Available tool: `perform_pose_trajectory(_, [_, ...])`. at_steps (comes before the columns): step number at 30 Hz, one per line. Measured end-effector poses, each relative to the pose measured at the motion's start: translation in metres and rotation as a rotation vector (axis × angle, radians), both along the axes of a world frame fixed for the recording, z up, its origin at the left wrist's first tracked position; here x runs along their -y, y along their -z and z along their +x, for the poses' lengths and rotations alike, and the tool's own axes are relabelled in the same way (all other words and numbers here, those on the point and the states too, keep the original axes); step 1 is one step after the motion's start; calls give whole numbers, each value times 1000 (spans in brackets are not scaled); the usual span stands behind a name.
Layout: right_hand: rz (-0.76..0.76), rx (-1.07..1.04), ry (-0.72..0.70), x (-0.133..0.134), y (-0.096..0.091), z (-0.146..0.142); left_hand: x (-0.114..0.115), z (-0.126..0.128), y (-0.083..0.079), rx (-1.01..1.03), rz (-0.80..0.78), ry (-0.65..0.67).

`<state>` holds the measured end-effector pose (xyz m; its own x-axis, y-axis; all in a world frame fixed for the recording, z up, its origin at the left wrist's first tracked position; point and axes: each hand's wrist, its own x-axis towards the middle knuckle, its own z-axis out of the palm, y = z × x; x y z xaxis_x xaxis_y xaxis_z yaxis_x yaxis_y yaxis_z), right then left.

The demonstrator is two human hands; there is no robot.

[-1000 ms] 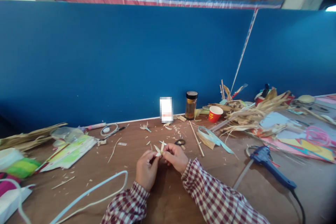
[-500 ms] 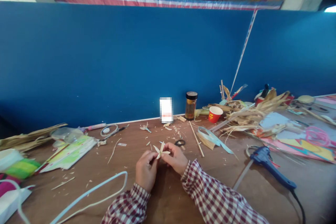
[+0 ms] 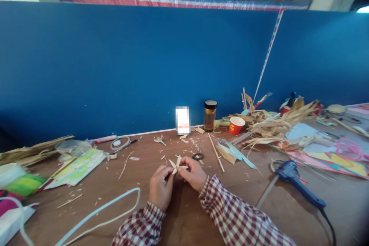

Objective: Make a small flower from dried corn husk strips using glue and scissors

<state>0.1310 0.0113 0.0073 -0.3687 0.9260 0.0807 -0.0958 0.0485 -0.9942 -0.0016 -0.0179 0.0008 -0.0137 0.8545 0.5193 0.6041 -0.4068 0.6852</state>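
Note:
Both of my hands meet over the middle of the brown table (image 3: 187,215). A small pale flower made of dried husk strips (image 3: 176,164) is pinched between them, its thin petals sticking up and out. My left hand (image 3: 160,188) has its fingers closed on the flower's left side. My right hand (image 3: 192,173) grips it from the right with curled fingers. Both sleeves are red-and-white checked. Small black scissors (image 3: 197,157) lie just behind my right hand.
A blue glue gun (image 3: 296,182) lies at right. Dried husks (image 3: 276,125), a red cup (image 3: 236,125) and a dark jar (image 3: 210,115) stand at the back. A pale blue cord (image 3: 100,210) loops at front left; papers (image 3: 75,167) lie left. A blue partition (image 3: 144,69) closes the back.
The husk flower has been turned a little between my fingers, so its petals now spread wider. My hands have stayed in the same place.

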Motion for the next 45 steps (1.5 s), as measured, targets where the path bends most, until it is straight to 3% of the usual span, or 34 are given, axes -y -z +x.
perform_pose_trajectory(13, [48,75,47,0,-1,0,1,1,0,6,-24,-10])
perform_pose_trajectory(18, [-16,-2,-2,0,0,-2,-6,-1,10,191,-197,-20])
perform_pose_trajectory(22, [21,-6,3,2,3,-4,-10,-4,15,301,-303,-39])
perform_pose_trajectory(28, [124,33,23,4,7,-6,-10,-6,14,276,-245,-34])
perform_pose_trajectory(35, [174,65,42,3,9,-6,-5,-5,2,124,-134,-65])
perform_pose_trajectory(45, [216,86,37,4,6,-5,-7,-5,5,231,-128,-18])
